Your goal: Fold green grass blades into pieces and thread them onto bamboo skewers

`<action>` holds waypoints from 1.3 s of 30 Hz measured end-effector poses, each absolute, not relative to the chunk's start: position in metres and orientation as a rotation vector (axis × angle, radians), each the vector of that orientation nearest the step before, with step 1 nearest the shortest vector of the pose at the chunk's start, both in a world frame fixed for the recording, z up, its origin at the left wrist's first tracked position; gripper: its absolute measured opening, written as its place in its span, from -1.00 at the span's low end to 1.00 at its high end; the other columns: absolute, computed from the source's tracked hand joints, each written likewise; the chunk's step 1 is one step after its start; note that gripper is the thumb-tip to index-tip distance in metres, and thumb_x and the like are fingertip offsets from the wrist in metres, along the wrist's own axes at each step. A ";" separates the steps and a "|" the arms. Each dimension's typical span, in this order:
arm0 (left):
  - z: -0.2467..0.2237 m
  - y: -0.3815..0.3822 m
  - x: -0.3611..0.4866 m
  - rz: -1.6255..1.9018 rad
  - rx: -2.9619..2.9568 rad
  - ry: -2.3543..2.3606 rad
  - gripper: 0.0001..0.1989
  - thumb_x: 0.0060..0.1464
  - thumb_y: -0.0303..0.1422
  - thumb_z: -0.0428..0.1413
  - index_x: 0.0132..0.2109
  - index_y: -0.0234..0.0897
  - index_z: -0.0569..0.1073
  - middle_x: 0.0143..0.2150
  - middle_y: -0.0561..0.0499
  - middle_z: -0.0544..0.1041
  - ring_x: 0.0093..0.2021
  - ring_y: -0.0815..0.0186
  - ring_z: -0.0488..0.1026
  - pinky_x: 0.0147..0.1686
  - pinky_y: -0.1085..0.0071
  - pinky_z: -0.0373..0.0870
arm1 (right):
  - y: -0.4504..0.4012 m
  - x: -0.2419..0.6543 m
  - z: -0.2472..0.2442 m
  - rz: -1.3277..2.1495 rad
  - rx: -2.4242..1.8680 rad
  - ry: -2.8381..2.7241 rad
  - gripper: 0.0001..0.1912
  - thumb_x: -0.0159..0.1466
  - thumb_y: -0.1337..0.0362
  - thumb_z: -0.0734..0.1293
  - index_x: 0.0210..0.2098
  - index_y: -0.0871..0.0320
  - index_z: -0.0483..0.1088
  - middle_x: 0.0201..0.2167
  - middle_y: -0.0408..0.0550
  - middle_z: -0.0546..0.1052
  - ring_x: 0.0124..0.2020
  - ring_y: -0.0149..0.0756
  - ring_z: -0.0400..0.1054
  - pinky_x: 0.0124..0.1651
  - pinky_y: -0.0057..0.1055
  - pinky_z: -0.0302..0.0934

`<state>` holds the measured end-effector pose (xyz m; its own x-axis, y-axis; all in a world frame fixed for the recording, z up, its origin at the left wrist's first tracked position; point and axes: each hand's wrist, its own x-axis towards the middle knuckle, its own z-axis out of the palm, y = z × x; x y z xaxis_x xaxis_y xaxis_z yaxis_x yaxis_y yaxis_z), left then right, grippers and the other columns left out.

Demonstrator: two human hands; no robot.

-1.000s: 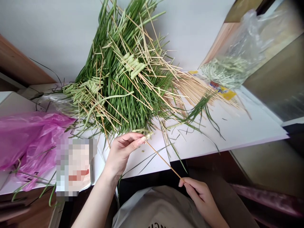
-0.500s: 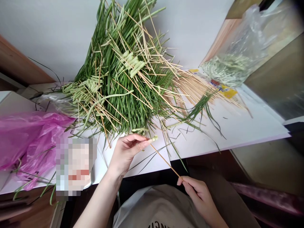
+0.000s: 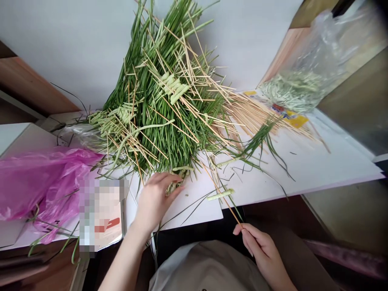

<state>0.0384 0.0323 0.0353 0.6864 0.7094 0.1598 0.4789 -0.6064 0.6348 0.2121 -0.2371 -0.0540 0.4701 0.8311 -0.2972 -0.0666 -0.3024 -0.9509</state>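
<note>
My right grip [image 3: 257, 240] is pinching one thin wooden skewer [image 3: 233, 212] near its lower end, thumb and fingertips pressed together on it. The skewer is slanting up and to the left from my fingers, over the near edge of the white bench [image 3: 327, 161]. Partway along it, a short pale green piece [image 3: 215, 197] is sitting crosswise, well apart from my fingers; whether the skewer is going through it I cannot tell.

My left grip [image 3: 156, 196] is standing spread, a gap showing between thumb and forefinger, with nothing visible pinched there. It is hovering at a small cluster of cut pale pieces [image 3: 182, 173] by the front of the green stem heap [image 3: 163, 139]; whether my curled fingers are touching any I cannot tell. More loose skewers [image 3: 248, 113] are lying fanned out to the right of that heap.
</note>
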 end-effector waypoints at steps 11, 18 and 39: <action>0.018 0.048 0.016 0.167 2.643 0.864 -0.93 0.19 -0.30 0.27 -0.21 -0.16 0.56 -0.16 0.00 0.58 -0.12 0.09 0.43 -0.08 0.18 0.32 | -0.232 0.216 -0.045 1.026 -1.684 -0.636 -0.50 0.44 -0.17 0.22 -0.22 0.13 0.51 -0.58 -0.28 0.01 -0.54 -0.36 -0.10 -0.44 -0.38 -0.20; 0.016 0.056 0.004 0.186 2.618 0.810 -0.83 0.06 -0.25 0.36 -0.21 -0.13 0.57 -0.07 -0.01 0.55 -0.07 0.09 0.42 -0.05 0.17 0.34 | -0.235 0.219 -0.048 0.989 -1.707 -0.638 -0.51 0.45 -0.15 0.22 -0.22 0.12 0.52 -0.58 -0.28 0.01 -0.55 -0.37 -0.10 -0.46 -0.39 -0.20; 0.033 0.050 0.035 0.561 1.461 0.822 -0.67 0.18 -0.09 0.24 -0.37 -0.27 0.58 -0.42 0.04 0.52 -0.35 0.35 0.36 -0.22 0.41 0.30 | -0.231 0.212 -0.051 1.054 -1.726 -0.982 -0.58 0.52 0.03 0.13 -0.20 0.09 0.52 -0.46 -0.16 0.43 -0.55 -0.35 0.08 -0.44 -0.41 -0.02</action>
